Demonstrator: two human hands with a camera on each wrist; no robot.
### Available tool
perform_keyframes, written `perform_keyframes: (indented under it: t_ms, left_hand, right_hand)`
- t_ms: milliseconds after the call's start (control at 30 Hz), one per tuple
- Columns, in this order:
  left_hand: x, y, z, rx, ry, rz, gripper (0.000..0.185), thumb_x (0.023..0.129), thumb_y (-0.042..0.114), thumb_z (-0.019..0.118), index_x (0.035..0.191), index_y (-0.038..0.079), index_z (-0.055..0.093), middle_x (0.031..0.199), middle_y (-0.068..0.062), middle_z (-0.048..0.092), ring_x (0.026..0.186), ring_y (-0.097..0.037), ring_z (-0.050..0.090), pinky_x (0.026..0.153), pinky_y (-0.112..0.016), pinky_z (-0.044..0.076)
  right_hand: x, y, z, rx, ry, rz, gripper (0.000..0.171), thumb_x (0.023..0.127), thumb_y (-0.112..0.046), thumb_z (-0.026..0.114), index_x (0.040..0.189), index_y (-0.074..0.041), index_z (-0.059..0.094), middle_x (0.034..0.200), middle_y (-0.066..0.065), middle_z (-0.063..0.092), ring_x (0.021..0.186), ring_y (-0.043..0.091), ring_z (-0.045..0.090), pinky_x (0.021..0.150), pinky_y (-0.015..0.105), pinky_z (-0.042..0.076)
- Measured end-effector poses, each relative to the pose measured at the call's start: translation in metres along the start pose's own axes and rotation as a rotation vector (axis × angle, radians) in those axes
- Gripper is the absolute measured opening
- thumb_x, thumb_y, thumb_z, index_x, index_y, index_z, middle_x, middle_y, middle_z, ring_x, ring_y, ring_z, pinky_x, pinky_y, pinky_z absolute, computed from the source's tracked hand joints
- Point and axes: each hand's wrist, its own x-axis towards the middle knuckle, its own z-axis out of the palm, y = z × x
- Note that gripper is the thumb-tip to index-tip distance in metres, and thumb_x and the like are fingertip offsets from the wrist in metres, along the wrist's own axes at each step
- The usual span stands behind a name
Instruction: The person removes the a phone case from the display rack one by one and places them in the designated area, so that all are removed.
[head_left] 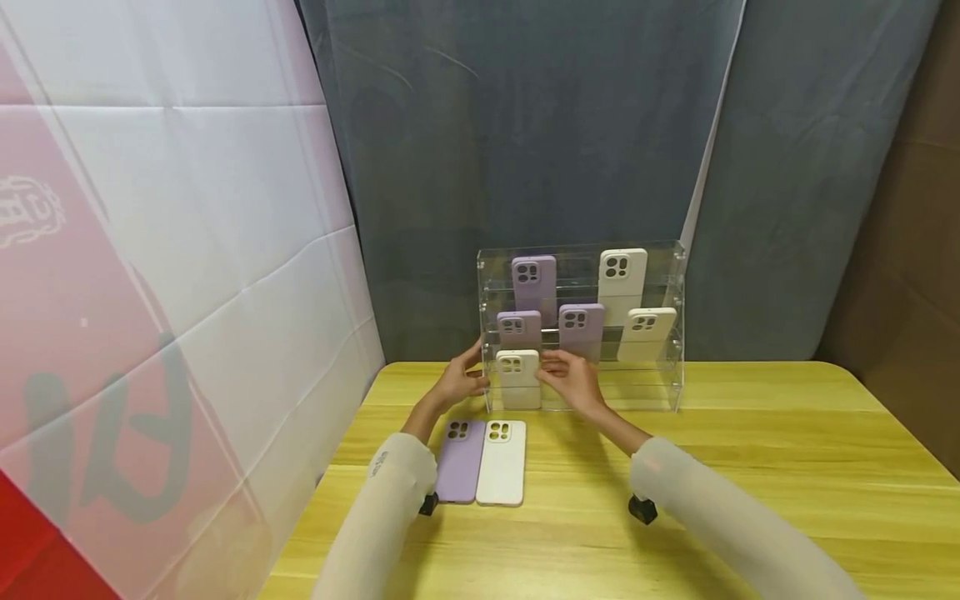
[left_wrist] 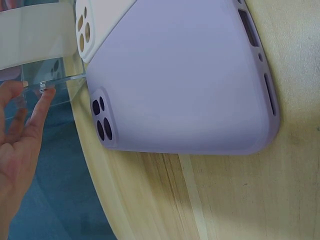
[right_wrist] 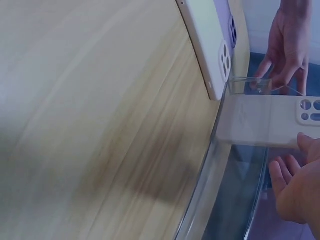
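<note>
A clear acrylic display stand [head_left: 637, 398] holds several phone cases on its tiers. My left hand [head_left: 455, 384] is at the stand's left side panel; in the left wrist view its fingertips touch the panel near a small fitting. On the lowest tier, a white phone case [head_left: 517, 369] leans upright at the left end. My right hand [head_left: 576, 382] is at that case's right edge. In the right wrist view, the right thumb [right_wrist: 304, 142] touches the edge of the case, while the other fingers [right_wrist: 280, 175] sit loosely bent beside it.
A purple case [head_left: 460, 471] and another white case [head_left: 501, 475] lie side by side on the wooden table [head_left: 735, 475], before the stand. Higher tiers hold purple cases [head_left: 581, 329] and white cases [head_left: 622, 279]. A grey curtain [head_left: 525, 125] hangs behind, a printed cloth [head_left: 225, 208] at left.
</note>
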Motion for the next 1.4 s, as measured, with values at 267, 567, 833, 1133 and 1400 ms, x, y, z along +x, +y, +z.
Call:
perform_keyframes:
  t_ms: [267,567,833,1133,1400]
  left_hand:
    - [0.001,0.003,0.003,-0.021,0.002,0.013,0.092,0.095,-0.016,0.058,0.168,0.021,0.015,0.163,-0.025,0.034,0.137,-0.047,0.051,0.090,-0.046,0.061]
    - [0.004,0.003,0.005,-0.020,-0.011,0.004,0.094,0.095,-0.017,0.059,0.168,0.022,0.014,0.165,-0.023,0.032,0.139,-0.046,0.049,0.091,-0.045,0.061]
    - [0.008,0.004,0.004,-0.013,-0.004,0.033,0.092,0.095,-0.017,0.057,0.168,0.021,0.016,0.164,-0.025,0.034,0.136,-0.046,0.052,0.083,-0.037,0.063]
    - [0.007,0.006,0.005,-0.025,-0.010,0.007,0.093,0.095,-0.017,0.058,0.168,0.023,0.015,0.166,-0.024,0.030,0.139,-0.046,0.049,0.089,-0.044,0.062]
    - [0.002,-0.002,0.002,-0.006,0.007,-0.008,0.093,0.096,-0.016,0.058,0.168,0.022,0.013,0.166,-0.024,0.029,0.140,-0.049,0.046,0.091,-0.043,0.061]
  right_hand:
    - [0.004,-0.011,0.008,-0.027,0.032,-0.011,0.035,0.087,0.007,0.078,0.121,0.012,0.068,0.108,0.030,0.073,0.099,0.043,0.074,0.085,0.044,0.062]
    - [0.005,-0.019,0.007,-0.060,0.050,-0.013,0.026,0.087,0.004,0.079,0.113,0.009,0.073,0.104,0.026,0.076,0.096,0.038,0.076,0.082,0.041,0.063]
    - [0.007,-0.030,0.000,-0.042,0.032,-0.028,0.025,0.089,0.003,0.078,0.114,0.007,0.073,0.105,0.024,0.076,0.098,0.036,0.076,0.082,0.035,0.063]
    - [0.006,-0.039,-0.010,-0.045,0.021,-0.074,0.029,0.089,0.004,0.078,0.117,0.009,0.071,0.108,0.026,0.075,0.098,0.038,0.076,0.084,0.034,0.062]
    - [0.005,-0.046,-0.013,-0.059,0.045,-0.090,0.028,0.090,0.000,0.079,0.116,0.007,0.072,0.107,0.024,0.076,0.097,0.037,0.076,0.084,0.035,0.062]
